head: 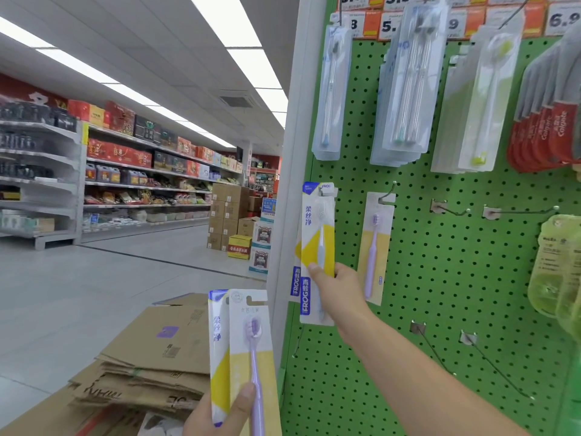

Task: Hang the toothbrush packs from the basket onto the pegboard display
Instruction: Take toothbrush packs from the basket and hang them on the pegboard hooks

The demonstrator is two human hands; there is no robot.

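Observation:
My right hand (338, 286) pinches the lower part of a white, yellow and blue FROG toothbrush pack (317, 234), held upright against the left edge of the green pegboard (440, 278), its top slot at a hook. Another FROG pack sits just behind it. A purple toothbrush pack (375, 247) hangs on the neighbouring hook. My left hand (217, 413), low in the view, grips two packs fanned together: a purple toothbrush pack (251, 347) in front and a FROG pack (217, 347) behind. The basket is out of view.
Bare hooks (452, 210) stick out to the right and lower on the board (490, 363). Clear toothbrush packs (405, 89) and red Colgate packs (547, 133) hang above. Flattened cardboard boxes (151, 372) lie at lower left. A shop aisle with shelves (125, 171) runs left.

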